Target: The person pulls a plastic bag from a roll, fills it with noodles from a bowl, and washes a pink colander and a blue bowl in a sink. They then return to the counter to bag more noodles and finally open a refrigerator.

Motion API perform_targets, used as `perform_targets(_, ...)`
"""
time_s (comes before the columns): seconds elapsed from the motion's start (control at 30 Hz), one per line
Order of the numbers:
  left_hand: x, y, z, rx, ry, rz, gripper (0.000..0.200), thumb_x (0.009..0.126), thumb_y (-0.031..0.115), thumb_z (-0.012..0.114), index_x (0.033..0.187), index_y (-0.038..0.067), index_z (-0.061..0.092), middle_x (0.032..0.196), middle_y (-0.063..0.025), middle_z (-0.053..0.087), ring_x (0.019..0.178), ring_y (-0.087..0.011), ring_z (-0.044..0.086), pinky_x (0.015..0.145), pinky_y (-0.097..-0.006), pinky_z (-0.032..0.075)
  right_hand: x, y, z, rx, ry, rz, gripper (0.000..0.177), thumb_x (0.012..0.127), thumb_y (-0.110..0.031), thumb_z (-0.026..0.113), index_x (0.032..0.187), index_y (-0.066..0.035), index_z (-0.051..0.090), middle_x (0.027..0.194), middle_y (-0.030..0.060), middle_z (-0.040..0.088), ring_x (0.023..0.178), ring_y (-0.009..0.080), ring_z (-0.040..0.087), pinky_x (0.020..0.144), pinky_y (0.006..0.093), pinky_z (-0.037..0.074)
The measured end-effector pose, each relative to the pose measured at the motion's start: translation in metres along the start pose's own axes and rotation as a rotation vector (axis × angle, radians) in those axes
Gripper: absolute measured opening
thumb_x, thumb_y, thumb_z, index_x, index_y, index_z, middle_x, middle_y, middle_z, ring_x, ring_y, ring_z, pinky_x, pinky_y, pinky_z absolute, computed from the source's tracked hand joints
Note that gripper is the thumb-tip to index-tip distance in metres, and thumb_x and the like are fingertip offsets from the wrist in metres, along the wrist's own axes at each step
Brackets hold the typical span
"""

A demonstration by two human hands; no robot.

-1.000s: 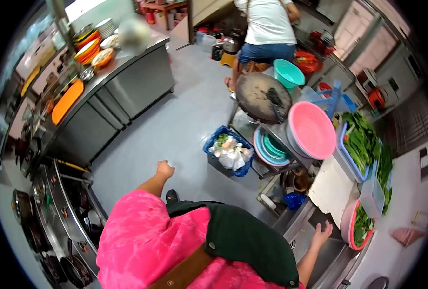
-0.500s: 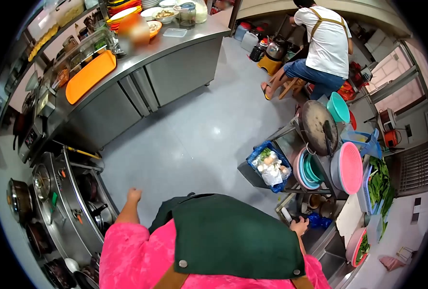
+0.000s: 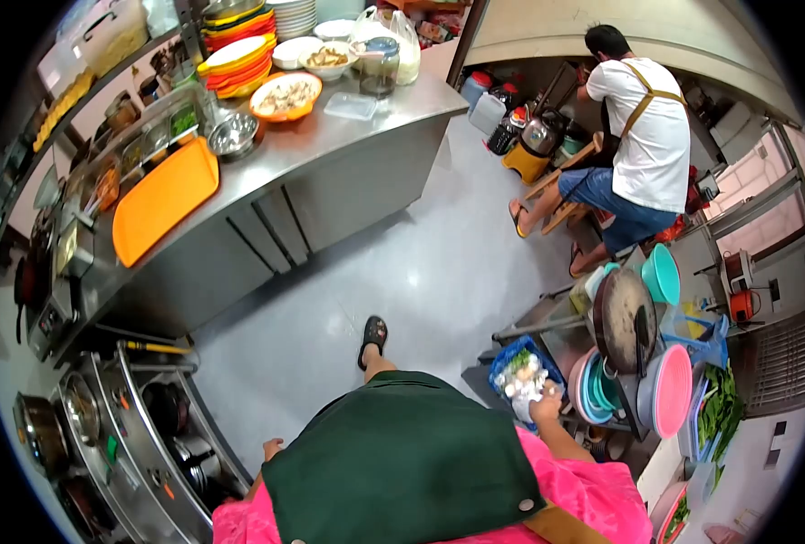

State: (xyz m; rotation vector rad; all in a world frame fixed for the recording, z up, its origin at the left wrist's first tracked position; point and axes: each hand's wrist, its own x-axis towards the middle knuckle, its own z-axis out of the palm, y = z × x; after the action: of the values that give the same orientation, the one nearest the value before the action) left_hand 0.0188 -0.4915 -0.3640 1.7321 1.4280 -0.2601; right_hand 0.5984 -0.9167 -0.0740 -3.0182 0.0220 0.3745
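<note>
My left hand (image 3: pixel 273 448) hangs low beside the dark green apron (image 3: pixel 393 453), its fingers curled with nothing visible in them. On the other side, my right hand (image 3: pixel 546 404) overlaps the near right edge of a bin lined with a blue bag (image 3: pixel 552 354). Crumpled white scraps and bits of green (image 3: pixel 522 374) fill that bin. The fingers of this hand are blurred against the scraps, so I cannot tell whether they hold anything. Stacked pink, blue and teal basins (image 3: pixel 593 390) stand just right of it.
A steel counter (image 3: pixel 375 122) carries an orange tray (image 3: pixel 167 204), plates and bowls of food. My shoe (image 3: pixel 375 335) is on the grey floor. Another person (image 3: pixel 643 136) sits on a wooden stool at the back right. A large round board (image 3: pixel 622 317) leans over the rack; pots line the left shelves.
My right hand has come forward from the sink edge to over the lined bin. My left hand has drawn back toward the apron. A foot has stepped into view and the view has shifted.
</note>
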Motion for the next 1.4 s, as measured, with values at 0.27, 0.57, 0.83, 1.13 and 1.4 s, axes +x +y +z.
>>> perform_targets(0.27,0.05,0.235,-0.15,-0.209,0.21,-0.248,0.042,0.063,0.02,0.07,0.096,0.0,0.055,0.096,-0.0182,0.054,0.096,-0.0303,0.049,0.081,-0.0352,0.041,0.134,-0.198,0.01,0.09,-0.172,-0.397,0.038,0.064,-0.021,0.065,0.1,-0.008,0.057,0.126,0.0245,0.029,0.111,0.0384,0.038,0.093,0.0374,0.034)
perform_targets(0.57,0.093,0.369,-0.184,-0.062,0.15,-0.073,0.039,0.063,0.018,0.07,0.094,0.0,0.055,0.11,-0.0199,0.043,0.097,-0.0327,0.047,0.084,-0.0357,0.039,0.188,-0.306,-0.036,0.216,-0.189,-0.311,0.034,0.068,-0.019,0.063,0.099,-0.008,0.056,0.124,0.0219,0.033,0.109,0.0364,0.041,0.09,0.0367,0.037)
perform_targets(0.83,0.212,0.282,-0.217,-0.18,0.089,-0.184,0.034,0.064,0.019,0.07,0.088,-0.002,0.056,0.088,-0.0193,0.059,0.084,-0.0286,0.056,0.074,-0.0346,0.044,0.114,-0.217,0.005,0.185,-0.076,-0.114,0.036,0.061,-0.025,0.064,0.091,-0.006,0.06,0.117,0.024,0.04,0.107,0.0356,0.04,0.092,0.0385,0.034)
perform_targets(1.13,0.232,0.409,-0.26,-0.022,0.039,-0.027,0.036,0.066,0.017,0.07,0.095,0.002,0.054,0.084,-0.0143,0.059,0.078,-0.0217,0.056,0.071,-0.0312,0.045,0.054,-0.172,0.033,0.157,-0.129,0.161,0.035,0.06,-0.026,0.065,0.088,-0.007,0.061,0.117,0.0266,0.038,0.11,0.0355,0.039,0.094,0.0344,0.033)
perform_targets(1.4,0.242,0.421,-0.261,0.094,-0.129,-0.084,0.039,0.067,0.022,0.069,0.097,0.001,0.055,0.091,-0.0182,0.059,0.085,-0.0255,0.057,0.074,-0.0318,0.045,0.022,-0.209,0.013,0.19,-0.143,0.171,0.035,0.062,-0.024,0.064,0.092,-0.005,0.06,0.118,0.0262,0.038,0.111,0.0371,0.038,0.095,0.0353,0.032)
